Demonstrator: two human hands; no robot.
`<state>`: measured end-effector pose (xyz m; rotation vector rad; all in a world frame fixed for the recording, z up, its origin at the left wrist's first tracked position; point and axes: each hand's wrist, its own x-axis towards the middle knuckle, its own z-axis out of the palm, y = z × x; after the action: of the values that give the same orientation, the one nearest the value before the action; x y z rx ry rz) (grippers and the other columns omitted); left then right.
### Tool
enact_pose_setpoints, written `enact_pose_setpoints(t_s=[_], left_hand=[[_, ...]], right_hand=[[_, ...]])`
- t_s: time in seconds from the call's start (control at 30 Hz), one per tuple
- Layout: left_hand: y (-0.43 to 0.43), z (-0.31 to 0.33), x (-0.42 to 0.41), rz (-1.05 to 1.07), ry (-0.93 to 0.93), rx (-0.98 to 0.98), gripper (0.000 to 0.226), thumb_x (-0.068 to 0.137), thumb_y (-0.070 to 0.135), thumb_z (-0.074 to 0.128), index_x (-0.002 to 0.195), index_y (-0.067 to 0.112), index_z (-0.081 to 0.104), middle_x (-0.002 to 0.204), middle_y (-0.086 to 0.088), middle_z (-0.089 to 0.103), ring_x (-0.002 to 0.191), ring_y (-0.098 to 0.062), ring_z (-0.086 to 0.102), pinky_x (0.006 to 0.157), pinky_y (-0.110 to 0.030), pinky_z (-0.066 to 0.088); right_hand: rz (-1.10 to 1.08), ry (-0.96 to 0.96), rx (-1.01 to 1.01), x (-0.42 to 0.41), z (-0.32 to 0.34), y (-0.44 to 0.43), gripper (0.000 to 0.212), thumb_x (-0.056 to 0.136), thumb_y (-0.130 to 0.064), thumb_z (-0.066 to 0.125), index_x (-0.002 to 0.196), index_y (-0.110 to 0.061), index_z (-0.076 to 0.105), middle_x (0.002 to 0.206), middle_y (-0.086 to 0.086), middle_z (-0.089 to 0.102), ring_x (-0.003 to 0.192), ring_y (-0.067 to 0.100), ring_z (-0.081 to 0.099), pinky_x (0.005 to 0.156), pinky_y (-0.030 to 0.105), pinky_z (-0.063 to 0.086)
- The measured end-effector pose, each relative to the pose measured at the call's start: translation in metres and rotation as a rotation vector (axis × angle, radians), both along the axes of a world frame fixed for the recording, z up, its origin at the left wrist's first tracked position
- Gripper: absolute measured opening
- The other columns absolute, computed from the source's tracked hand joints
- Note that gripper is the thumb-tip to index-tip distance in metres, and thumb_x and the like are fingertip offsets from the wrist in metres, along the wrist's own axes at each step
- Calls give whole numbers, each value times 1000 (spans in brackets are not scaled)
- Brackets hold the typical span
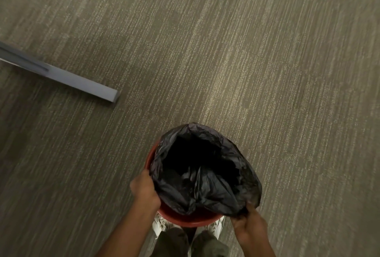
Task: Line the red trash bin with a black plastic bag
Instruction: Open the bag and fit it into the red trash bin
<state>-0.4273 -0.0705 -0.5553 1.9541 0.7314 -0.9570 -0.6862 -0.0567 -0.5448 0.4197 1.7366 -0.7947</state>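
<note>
Here, pinching the near-right hem of the crinkled black plastic bag (205, 172) with the right hand (249, 224), fingers closed on the film; gripping at the bag's left edge with the left hand (144, 188), fingers curled, though whether on film or rim cannot be told. Midway through the fitting, by the look of it: mouth gaping, glossy and rumpled, seated in the round red plastic trash bin (186, 218) on the carpet, near the feet. Next, probably stretching the hem outward and folding it down over the bare red rim.

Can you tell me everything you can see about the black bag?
The bag is thin, crinkly black plastic, a bit shiny. Its mouth is open wide, and the inside looks dark and deep. It sits in the red bin, but its top is not yet folded over the rim on the near and left sides, where red shows. The left hand touches its left edge, and the right hand pinches its near right edge.
</note>
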Motion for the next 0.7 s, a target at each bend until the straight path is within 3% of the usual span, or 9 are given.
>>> enact_pose_setpoints(t_s=[0.07,0.17,0.27,0.37,0.43,0.5,0.57,0.63,0.7], left_hand=[[10,0,7,-87,47,-56,23,81,23,67,71,5,58,80,-17,68,80,-36,69,74,-52,58],[29,2,16,-353,76,-130,41,81,45,68,87,5,65,87,-13,73,79,-28,71,77,-46,58],[44,3,26,-710,81,-133,37,71,21,80,102,8,64,101,-18,72,85,-28,70,79,-41,57],[59,-1,39,-879,185,-137,58,49,6,88,103,8,65,92,-11,75,84,-29,72,72,-38,58],[69,-3,43,-900,196,-96,51,46,1,80,94,10,66,85,-8,74,78,-26,70,66,-34,55],[78,-7,45,-855,165,-41,30,60,-10,67,86,4,63,79,-12,70,75,-28,64,64,-35,50],[86,-11,46,-775,146,-8,17,75,-15,51,77,1,55,69,-15,60,66,-26,54,57,-34,42],[93,-15,46,-650,187,-29,18,84,-13,42,78,2,51,69,-16,55,61,-24,51,50,-32,43],[98,-16,44,-522,246,-60,20,88,-10,37,83,3,50,75,-18,57,63,-24,53,48,-31,49]], right_hand=[[-22,5,25,7,-3,4,31,96,-9,46,122,6,52,112,27,61,92,39,62,95,58,45],[-27,71,68,19,-8,15,42,96,-21,51,129,6,49,124,27,57,107,45,59,96,60,45],[-66,94,64,28,-10,28,60,93,-41,52,128,7,49,125,28,56,115,48,54,102,64,39],[33,77,19,37,-9,46,39,90,-21,59,118,6,57,114,30,64,106,48,59,100,63,42],[171,43,18,37,-10,57,40,77,11,61,117,12,56,87,22,72,91,43,62,89,60,50],[257,-11,63,35,-13,62,52,71,31,50,119,13,52,78,18,67,76,36,60,61,48,58],[298,-74,117,33,-15,65,59,71,35,44,124,8,49,90,21,63,72,33,58,44,39,56],[347,-105,132,30,-17,69,63,70,36,43,126,7,47,105,27,60,73,33,58,42,37,56],[449,-96,138,29,-15,68,64,63,34,54,122,9,50,111,31,60,62,30,63,40,32,55]])
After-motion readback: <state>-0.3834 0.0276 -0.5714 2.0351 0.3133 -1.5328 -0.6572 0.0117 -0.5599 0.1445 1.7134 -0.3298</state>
